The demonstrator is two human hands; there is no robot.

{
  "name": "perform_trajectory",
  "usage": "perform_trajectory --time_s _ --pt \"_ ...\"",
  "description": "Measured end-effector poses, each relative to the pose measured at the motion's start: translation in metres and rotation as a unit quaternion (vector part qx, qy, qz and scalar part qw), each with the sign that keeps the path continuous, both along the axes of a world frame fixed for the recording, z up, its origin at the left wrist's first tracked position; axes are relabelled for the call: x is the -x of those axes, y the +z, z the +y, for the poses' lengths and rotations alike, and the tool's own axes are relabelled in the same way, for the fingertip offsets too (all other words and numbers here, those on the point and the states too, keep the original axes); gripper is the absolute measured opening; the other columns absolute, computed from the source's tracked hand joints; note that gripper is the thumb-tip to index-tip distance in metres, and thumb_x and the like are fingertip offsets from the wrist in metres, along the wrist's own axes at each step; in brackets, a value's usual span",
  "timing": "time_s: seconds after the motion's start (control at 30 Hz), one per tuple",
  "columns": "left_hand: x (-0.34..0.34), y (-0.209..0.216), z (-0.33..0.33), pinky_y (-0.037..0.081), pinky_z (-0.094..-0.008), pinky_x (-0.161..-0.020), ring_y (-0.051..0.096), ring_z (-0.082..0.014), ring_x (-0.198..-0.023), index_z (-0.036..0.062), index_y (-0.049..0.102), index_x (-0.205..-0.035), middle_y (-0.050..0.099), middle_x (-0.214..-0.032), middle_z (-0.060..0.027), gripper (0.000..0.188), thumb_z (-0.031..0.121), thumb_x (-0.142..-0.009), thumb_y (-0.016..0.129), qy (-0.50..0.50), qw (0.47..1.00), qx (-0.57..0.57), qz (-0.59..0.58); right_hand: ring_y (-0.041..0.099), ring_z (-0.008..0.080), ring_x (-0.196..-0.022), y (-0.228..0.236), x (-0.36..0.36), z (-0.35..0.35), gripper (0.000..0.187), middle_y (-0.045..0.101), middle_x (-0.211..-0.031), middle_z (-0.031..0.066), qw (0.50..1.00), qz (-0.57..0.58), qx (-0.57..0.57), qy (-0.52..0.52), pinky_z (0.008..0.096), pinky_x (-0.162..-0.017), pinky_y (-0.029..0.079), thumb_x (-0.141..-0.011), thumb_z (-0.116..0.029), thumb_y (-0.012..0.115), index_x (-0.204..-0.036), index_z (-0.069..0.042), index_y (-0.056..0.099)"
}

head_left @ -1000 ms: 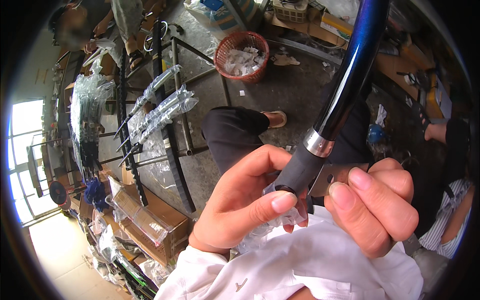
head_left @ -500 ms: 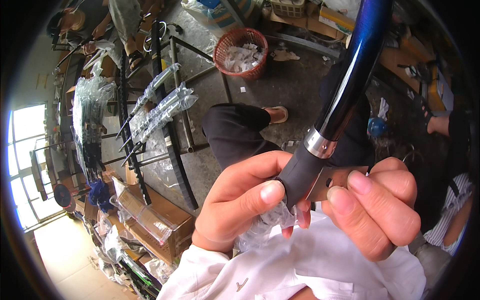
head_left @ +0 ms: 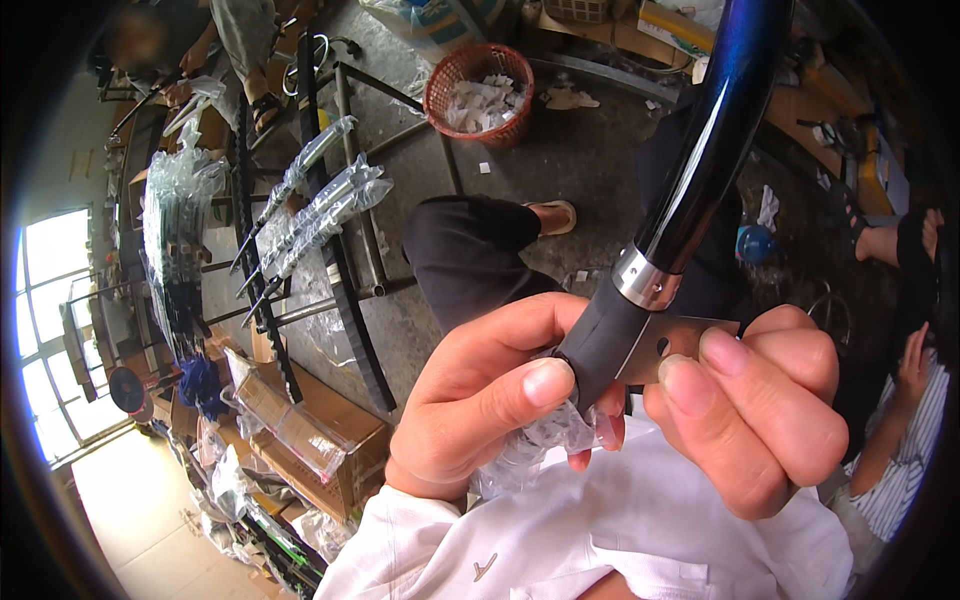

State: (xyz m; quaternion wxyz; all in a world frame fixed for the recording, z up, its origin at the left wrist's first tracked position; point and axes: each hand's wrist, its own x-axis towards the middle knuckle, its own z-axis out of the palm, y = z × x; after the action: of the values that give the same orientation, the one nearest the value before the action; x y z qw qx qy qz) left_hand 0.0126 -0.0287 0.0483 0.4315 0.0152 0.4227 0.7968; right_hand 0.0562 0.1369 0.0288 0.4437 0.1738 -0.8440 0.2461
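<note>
A glossy black-blue tube (head_left: 708, 150) slants down from the upper right to a silver collar (head_left: 645, 278) and a matte black end sleeve (head_left: 606, 325). My left hand (head_left: 465, 395) is closed round the sleeve's lower end, thumb on its side. Crumpled clear plastic film (head_left: 530, 450) hangs beneath those fingers. Between thumb and fingers my right hand (head_left: 775, 425) pinches a thin flat metal blade (head_left: 690, 334) with a hole in it. One edge of the blade lies against the sleeve, just below the collar; whether it cuts in, I cannot tell.
A red plastic basket (head_left: 437, 100) of white scraps stands on the floor ahead. At left, plastic-wrapped rods (head_left: 325, 205) rest across a metal rack (head_left: 345, 290), above a cardboard box (head_left: 362, 450). A blue round object (head_left: 755, 243) lies at right. Other people sit at far left and right.
The tube and sleeve have shifted slightly. The blade has tilted a little and shows more of its face beside the sleeve. At the right edge, another person's hand has come into view.
</note>
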Motion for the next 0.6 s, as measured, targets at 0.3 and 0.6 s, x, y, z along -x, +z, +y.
perform_trajectory --time_s 0.3,0.6 --pt "0.0 -0.003 -0.001 0.046 -0.0236 -0.059 0.058 -0.0171 -0.074 -0.0094 0.048 -0.109 0.057 -0.084 -0.0146 0.042 0.024 -0.086 0.055 0.009 1.0 -0.009 0.003 0.042 0.0078 -0.054 0.016 -0.005 0.019 0.033 0.046 -0.088 0.0063 0.984 -0.073 -0.162 0.01 0.0216 -0.046 0.041 -0.068 0.004 0.066 -0.095 -0.005 0.051" --pt "-0.001 -0.008 0.005 0.044 -0.0215 -0.06 0.055 -0.0131 -0.075 -0.0068 0.046 -0.114 0.056 -0.084 -0.011 0.039 0.024 -0.09 0.051 -0.003 0.999 0.006 0.035 0.042 0.0117 -0.054 -0.011 -0.003 -0.008 0.039 0.049 -0.088 0.0084 0.997 0.0 -0.037 -0.068 0.0244 -0.042 0.033 -0.06 0.008 0.068 -0.096 -0.001 0.054"
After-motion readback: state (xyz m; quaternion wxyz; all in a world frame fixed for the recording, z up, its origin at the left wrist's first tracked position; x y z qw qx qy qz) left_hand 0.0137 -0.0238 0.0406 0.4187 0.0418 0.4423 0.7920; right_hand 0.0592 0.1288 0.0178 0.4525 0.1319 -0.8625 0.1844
